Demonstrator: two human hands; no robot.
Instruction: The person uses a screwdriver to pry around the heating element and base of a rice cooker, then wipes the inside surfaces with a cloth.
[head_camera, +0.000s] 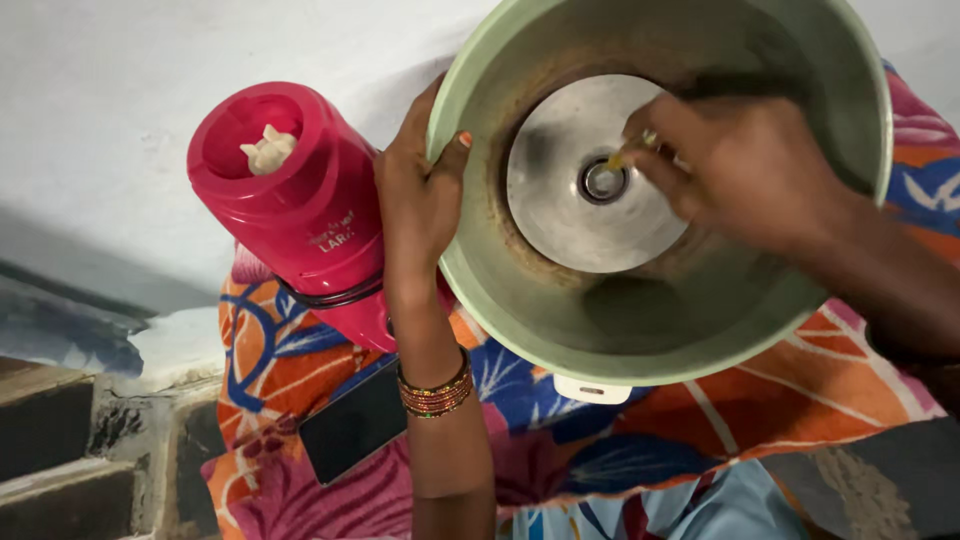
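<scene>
The pale green pot (640, 330) is gripped at its rim by the left hand (420, 200), while a small tool (625, 155), pinched in the right hand (740, 165), is worked at the centre fitting (603, 181), which is not yet removed from the metal plate (560, 215).

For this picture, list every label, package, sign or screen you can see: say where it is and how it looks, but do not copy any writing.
Printed label: small pale lettering on the side of the red mixer base, left of the left hand.
Phone screen: dark, blank rectangle lying on the patterned cloth, beside the left forearm.
No packages or signs are visible.
</scene>
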